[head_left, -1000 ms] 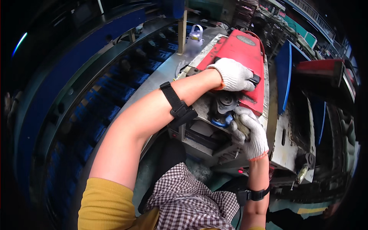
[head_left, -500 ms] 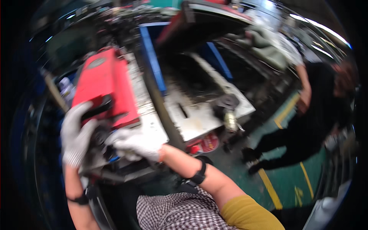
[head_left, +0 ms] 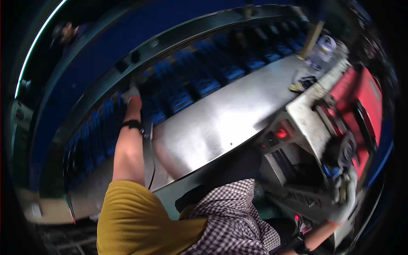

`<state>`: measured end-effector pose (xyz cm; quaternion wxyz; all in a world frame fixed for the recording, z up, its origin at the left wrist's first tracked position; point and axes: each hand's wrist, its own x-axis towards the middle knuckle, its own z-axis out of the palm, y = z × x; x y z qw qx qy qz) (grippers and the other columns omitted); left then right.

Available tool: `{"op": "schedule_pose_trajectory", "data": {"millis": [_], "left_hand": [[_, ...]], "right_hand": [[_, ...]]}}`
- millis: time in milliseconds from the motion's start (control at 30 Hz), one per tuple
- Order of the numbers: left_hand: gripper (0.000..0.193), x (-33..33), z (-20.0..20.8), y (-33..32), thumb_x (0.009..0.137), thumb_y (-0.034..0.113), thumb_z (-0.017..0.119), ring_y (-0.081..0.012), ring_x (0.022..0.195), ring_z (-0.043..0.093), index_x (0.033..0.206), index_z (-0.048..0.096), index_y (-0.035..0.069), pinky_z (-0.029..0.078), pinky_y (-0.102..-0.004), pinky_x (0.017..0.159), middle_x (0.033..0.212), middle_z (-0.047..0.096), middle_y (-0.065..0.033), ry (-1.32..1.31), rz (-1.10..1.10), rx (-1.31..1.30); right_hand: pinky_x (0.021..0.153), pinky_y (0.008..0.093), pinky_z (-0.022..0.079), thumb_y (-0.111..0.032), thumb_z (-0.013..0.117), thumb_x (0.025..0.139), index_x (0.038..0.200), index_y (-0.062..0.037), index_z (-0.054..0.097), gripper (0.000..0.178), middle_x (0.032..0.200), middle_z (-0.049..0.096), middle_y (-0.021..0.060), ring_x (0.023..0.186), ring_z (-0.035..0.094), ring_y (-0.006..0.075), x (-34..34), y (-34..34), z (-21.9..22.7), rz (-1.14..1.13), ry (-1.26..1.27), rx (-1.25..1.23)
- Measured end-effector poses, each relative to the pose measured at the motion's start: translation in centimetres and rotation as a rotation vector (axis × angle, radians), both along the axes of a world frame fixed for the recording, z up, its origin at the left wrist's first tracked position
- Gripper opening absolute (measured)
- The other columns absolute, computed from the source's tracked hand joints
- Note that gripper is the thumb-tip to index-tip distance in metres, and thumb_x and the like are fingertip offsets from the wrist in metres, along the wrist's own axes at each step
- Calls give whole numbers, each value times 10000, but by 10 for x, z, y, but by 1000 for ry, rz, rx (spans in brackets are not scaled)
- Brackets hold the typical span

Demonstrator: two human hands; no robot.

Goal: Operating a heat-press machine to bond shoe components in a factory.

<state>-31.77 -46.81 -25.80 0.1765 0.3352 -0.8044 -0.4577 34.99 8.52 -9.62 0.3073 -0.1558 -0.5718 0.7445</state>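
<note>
My left hand [head_left: 131,92], in a pale knitted glove with an orange cuff, reaches to the long rack of blue and dark slotted parts [head_left: 180,98] behind the metal bench. Motion blur smears its fingers, so I cannot make out whether they hold anything. Far to the right, my right hand [head_left: 347,193], gloved too, rests at the front of the red-covered machine [head_left: 338,91]. A small blue piece [head_left: 330,171] and a round dark machine part [head_left: 347,146] are close to its fingers. Its grip is blurred and partly hidden.
A shiny steel bench top [head_left: 216,117] runs along the rack. On its far right end lie a clear plastic bag [head_left: 319,57] and small dark parts [head_left: 305,83]. A red lit switch [head_left: 281,133] is on the machine's side. Another person [head_left: 68,33] stands beyond the rack.
My view has swung left from the machine to the rack. My left hand has left the machine and stretched out to the rack; my right hand is still at the machine.
</note>
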Motion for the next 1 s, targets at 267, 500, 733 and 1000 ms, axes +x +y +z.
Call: {"op": "schedule_pose_trajectory", "data": {"millis": [267,500,733,1000], "left_hand": [[895,-10,14,-21,943,760,598,-356,1517,395,1632,377,234,228,-663,1226,1656,452,-82,-60,9,906],[1000,-40,11,68,916,609,712,-313,1464,435,1660,259,119,325,-629,1192,1624,456,-136,186,287,868],[208,97,-5,-18,945,255,616,-232,907,742,1001,725,86,638,-397,785,971,749,-74,311,-502,1212],[920,320,166,168,784,263,709,-469,1389,540,1587,387,-50,383,-643,1232,1512,511,-326,158,-1212,1701]], "right_hand": [[507,163,321,-319,435,1146,1505,-47,520,458,919,648,43,546,428,31,-23,1,-8,-122,-121,70],[504,170,327,-313,421,1143,1483,-46,545,450,967,672,50,571,456,46,-15,-24,6,-276,-145,138],[493,191,347,-293,467,1120,1490,-34,564,462,957,682,47,582,476,60,-36,-19,3,-287,-132,-7],[1136,418,442,-33,697,961,1359,12,642,405,1352,655,158,1223,632,290,-49,-69,24,-841,-218,1060]]}}
